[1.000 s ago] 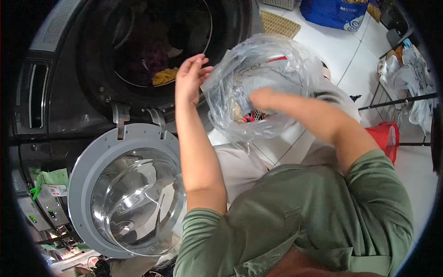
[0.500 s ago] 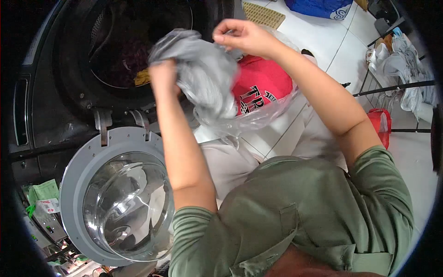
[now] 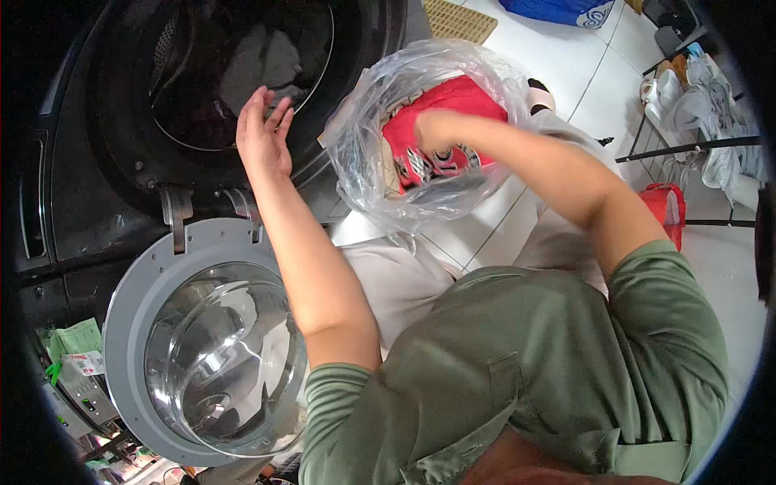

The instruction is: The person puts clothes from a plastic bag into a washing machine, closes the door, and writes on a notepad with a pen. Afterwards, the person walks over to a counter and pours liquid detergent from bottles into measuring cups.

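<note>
My left hand (image 3: 267,137) is raised at the drum opening, its fingers spread and nothing in them. Behind it, inside the dark washing machine drum, lies a grey garment (image 3: 280,61). My right hand (image 3: 440,131) reaches into a clear plastic bag (image 3: 353,153), its fingers curled down onto a red garment (image 3: 473,97) printed with dark and white lettering. The fingertips are partly hidden against the cloth. Some beige fabric (image 3: 390,166) shows along the bag's inner side.
The round glass door (image 3: 133,347) hangs open at lower left. A tan mat (image 3: 461,22) and a blue bag (image 3: 558,11) lie on the tiled floor ahead. At right stands a black rack (image 3: 687,153) with plastic bags, and a red bag (image 3: 664,212) beside it.
The grey garment has left my hands and is now in the drum. My left hand has opened. My right hand has moved down into the bag onto the red garment.
</note>
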Motion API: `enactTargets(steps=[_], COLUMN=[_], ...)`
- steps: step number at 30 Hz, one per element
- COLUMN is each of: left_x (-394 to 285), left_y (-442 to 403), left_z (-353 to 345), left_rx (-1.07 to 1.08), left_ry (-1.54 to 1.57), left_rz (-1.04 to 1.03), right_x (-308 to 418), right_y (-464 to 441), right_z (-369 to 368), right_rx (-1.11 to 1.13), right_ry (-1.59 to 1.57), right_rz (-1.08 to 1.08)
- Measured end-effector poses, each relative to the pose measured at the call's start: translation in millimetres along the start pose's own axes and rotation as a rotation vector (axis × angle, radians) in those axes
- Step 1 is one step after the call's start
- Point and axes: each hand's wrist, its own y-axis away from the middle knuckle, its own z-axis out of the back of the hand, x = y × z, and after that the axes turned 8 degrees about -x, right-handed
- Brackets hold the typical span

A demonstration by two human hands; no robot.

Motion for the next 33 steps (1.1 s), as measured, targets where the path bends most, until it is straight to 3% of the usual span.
enactTargets(steps=[2,3,5,6,7,9,11,13,15,18,21,22,23,24,25,26,27,29,32,33], left_x=[-6.2,-7.9,-7.3,-7.4,-7.6,-2.9,-2.2,-0.9,-0.2,5.9,8.7,16.2,6.7,-8.9,-6.3,-21.9,-28.9,-33.5,-16.6,-13.3], left_y=[7.1,11.0,15.0,15.4,18.2,20.5,23.9,34.2,60.8,82.7,69.3,49.4,25.4,13.4,-25.0,-28.3,-22.9,-17.4,-3.8,-0.7], left_z=[-2.7,-3.6,-7.1,-11.8,-16.6,-23.6,-26.8,-35.0,-54.2,-79.6,-77.4,-65.4,-52.9,-49.7,-17.1,-3.0,6.3,14.0,1.0,-4.0], left_rx=[0.055,0.077,0.175,0.228,0.254,0.294,0.359,0.471,0.571,0.64,0.569,0.357,0.189,0.105,0.212,0.286,0.013,-0.09,-0.025,0.062], left_ry=[-0.042,-0.065,-0.108,-0.126,-0.193,-0.313,-0.387,-0.373,-0.43,-0.564,-0.271,-0.272,-0.243,0.259,0.386,0.442,0.45,0.427,0.374,0.25], left_rz=[-0.071,-0.106,-0.096,-0.097,-0.09,-0.131,-0.18,-0.418,-0.329,-0.208,-0.031,-0.071,-0.024,0.149,-0.102,-0.273,-0.268,-0.191,-0.029,-0.027], right_x=[-19.0,-15.1,-44.2,-47.1,-51.0,-41.3,-52.9,-31.8,3.8,22.6,17.0,12.0,-0.5,-17.5,-31.1,-38.4,-44.5,-53.3,-86.9,-81.8], right_y=[21.3,41.4,47.7,52.8,58.7,68.8,65.1,68.2,83.5,75.8,68.4,65.2,56.0,42.8,31.9,22.9,14.1,14.9,-10.7,-14.1], right_z=[57.4,93.6,120.3,129.7,140.2,153.6,135.6,140.8,150.6,158.2,158.2,155.1,147.4,133.7,116.3,96.1,75.1,22.4,-47.2,-38.8], right_rx=[-0.265,-0.238,-0.437,-0.594,-0.601,-0.595,-0.47,-0.301,-0.269,-0.311,-0.483,-0.515,-0.494,-0.472,-0.448,-0.365,-0.278,-0.21,-0.444,-0.405], right_ry=[-0.429,-0.773,-1.222,-1.451,-1.61,-1.621,-1.838,-1.91,-1.939,-1.802,-1.834,-1.804,-1.578,-1.354,-1.131,-0.714,-0.296,0.112,0.304,0.218], right_rz=[0.12,-0.051,0.215,0.262,0.252,-0.012,0.116,0.4,0.413,0.541,0.459,0.408,0.301,0.196,0.092,0.045,0.0,0.056,0.036,-0.007])
